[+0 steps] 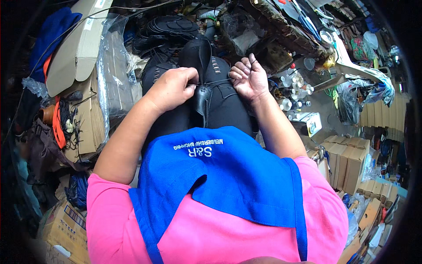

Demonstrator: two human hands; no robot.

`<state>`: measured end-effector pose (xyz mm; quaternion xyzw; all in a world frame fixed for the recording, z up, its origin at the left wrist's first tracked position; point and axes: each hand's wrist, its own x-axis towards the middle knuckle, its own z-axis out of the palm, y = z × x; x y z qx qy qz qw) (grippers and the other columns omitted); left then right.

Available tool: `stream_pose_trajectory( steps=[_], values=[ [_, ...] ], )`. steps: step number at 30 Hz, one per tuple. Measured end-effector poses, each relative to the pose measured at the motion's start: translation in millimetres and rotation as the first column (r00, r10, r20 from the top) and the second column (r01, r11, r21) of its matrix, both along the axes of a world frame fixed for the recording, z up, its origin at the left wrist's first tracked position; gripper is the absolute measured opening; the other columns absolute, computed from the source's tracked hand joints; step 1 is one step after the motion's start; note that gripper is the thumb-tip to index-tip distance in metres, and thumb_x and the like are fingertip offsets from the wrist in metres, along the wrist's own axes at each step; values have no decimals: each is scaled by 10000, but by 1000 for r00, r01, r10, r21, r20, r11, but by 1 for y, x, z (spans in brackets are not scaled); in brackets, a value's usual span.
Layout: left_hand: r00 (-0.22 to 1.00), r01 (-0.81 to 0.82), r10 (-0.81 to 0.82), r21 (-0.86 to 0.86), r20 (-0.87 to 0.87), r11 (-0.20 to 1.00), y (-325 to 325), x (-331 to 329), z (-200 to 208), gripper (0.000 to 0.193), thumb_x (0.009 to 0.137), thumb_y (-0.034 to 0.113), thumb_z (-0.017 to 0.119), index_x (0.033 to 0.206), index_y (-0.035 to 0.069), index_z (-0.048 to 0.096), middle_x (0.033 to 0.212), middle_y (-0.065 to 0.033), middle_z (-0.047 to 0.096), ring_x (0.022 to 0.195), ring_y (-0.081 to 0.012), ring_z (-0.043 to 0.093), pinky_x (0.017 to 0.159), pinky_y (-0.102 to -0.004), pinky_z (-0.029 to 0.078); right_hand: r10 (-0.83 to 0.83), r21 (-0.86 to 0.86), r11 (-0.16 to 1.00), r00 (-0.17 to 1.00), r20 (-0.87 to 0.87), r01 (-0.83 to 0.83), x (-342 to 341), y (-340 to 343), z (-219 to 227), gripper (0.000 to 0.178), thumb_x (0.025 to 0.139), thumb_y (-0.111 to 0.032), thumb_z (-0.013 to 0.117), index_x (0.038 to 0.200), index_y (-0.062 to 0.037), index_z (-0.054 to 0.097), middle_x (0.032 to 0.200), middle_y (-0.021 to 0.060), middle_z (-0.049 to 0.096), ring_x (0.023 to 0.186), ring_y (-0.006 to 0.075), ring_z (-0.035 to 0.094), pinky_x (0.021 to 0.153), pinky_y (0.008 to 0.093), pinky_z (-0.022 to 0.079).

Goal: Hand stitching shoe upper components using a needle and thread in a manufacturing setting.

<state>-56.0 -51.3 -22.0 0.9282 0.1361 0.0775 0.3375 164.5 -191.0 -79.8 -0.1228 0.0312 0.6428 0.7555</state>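
Observation:
A black leather shoe piece [202, 104] stands upright between my knees, its far part rising beyond my hands. Dark thread [218, 81] runs from it across to my right hand [251, 78], whose fingers are curled closed on the thread with the thumb side up. On the other side, my left hand [175, 87] is pinched closed right beside the leather, with a short bit of thread at its fingertips. The seam of the leather is partly hidden by my left fingers. Below my hands, a blue apron [237, 176] covers my lap.
Stacked black shoe soles [169, 28] lie beyond my knees. Flattened cardboard [83, 48] and a plastic-wrapped cardboard stack [118, 75] stand at the left. Several small bottles [299, 90] sit to the right, near a wooden ledge [285, 26] and cardboard boxes [349, 160].

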Motion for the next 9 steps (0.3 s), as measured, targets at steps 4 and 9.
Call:
stream_pose_trajectory(
  steps=[4,9],
  values=[
    [984,-92,60,-192,-167,977,10,-11,18,178,787,63,627,941,1,563,864,-158,624,832,-300,629,756,-370,490,1,-26,1000,993,122,2,2,-6,2,468,1020,-409,417,649,-124,396,547,-16,305,499,117,294,531,273,298],
    [883,-462,452,62,127,885,61,-55,9,254,772,98,635,1018,44,603,948,-228,636,925,-342,637,845,-433,491,28,-70,997,977,210,-14,3,-12,2,483,1023,-424,402,643,-127,381,540,-17,293,487,125,285,523,283,286]
  ],
)
